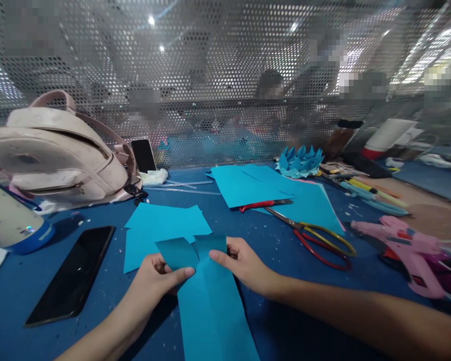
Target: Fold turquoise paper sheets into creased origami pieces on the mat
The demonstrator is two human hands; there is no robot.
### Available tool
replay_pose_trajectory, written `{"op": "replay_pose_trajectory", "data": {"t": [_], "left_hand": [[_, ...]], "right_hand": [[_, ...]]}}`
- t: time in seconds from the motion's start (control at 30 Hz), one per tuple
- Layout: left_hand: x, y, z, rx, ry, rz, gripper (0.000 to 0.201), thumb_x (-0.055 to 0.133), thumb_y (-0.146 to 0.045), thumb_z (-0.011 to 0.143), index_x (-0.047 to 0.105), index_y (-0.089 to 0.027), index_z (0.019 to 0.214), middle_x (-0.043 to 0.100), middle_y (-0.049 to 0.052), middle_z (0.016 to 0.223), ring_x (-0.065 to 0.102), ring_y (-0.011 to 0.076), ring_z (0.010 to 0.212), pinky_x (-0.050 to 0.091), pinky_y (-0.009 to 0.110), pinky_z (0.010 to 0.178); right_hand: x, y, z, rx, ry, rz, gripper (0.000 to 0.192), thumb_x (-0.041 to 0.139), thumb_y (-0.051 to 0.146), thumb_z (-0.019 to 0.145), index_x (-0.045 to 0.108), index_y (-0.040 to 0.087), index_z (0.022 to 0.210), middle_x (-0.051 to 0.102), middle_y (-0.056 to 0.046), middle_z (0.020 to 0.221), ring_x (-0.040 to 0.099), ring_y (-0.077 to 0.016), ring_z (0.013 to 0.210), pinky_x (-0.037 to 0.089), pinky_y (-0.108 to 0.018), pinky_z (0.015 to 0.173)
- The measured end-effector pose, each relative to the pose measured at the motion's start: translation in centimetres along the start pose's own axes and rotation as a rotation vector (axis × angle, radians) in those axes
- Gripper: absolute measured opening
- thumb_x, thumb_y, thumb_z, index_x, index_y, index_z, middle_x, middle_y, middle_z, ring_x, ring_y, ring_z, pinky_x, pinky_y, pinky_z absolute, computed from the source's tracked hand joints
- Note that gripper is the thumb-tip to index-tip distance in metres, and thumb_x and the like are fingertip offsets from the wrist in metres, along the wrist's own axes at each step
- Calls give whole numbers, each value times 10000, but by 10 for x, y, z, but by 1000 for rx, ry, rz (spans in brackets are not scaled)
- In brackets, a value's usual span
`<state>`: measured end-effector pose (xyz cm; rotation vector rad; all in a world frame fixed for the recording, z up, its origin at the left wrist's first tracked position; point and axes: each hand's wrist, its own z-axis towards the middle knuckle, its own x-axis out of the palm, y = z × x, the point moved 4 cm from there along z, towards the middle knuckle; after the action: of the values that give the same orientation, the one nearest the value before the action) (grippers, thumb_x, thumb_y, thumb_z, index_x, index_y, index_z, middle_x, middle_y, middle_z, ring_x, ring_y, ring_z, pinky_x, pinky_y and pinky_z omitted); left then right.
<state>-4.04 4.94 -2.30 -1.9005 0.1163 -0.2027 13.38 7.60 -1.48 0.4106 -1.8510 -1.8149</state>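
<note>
A long strip of blue paper (210,306) is held up between my two hands, with a crease down its middle and a slit at its top end. My left hand (161,276) pinches the left flap beside the slit, thumb on top. On the right flap, my right hand (244,260) grips the edge with its thumb in front and the fingers behind. Another sheet of blue paper (161,220) lies on the table just beyond my left hand. Scissors (308,238) with red and yellow handles rest to the right of my right hand.
More blue sheets (251,183) lie farther back with a red-handled cutter (261,204). A folded blue paper piece (300,161) stands behind them. At right is a pink glue gun (406,250); at left, a black phone (73,276), a cup (15,220) and a backpack (60,155).
</note>
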Motion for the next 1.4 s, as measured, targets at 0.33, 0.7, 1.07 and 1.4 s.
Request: {"op": "replay_pose_trajectory", "data": {"t": [0.33,0.7,1.07,1.4], "left_hand": [[-6,6,3,11,-32,-24,429,816,-483,581,512,-181,598,397,-77,484,339,77,439,316,220,458],[-7,3,2,15,-57,68,550,803,-493,577,338,-216,476,294,-97,452,254,61,436,271,223,448],[-5,2,3,43,19,-9,347,833,-449,594,695,-158,725,674,49,683,581,182,618,452,297,622],[-1,-7,-1,38,13,-3,391,842,-442,584,553,-178,577,455,-61,488,386,92,460,329,226,481]], "right_hand": [[-1,1,1,-3,-3,-106,355,657,478,829,636,142,941,675,-68,909,647,-204,829,528,-334,738],[-1,0,0,-2,9,-60,322,625,455,867,650,155,982,690,-79,968,665,-201,860,538,-320,752],[0,3,1,-15,22,-69,348,642,456,851,641,161,1035,673,-71,957,644,-200,846,528,-356,799],[-3,5,1,4,-71,-55,331,678,492,809,629,171,870,629,-27,828,600,-169,762,499,-299,702]]}}
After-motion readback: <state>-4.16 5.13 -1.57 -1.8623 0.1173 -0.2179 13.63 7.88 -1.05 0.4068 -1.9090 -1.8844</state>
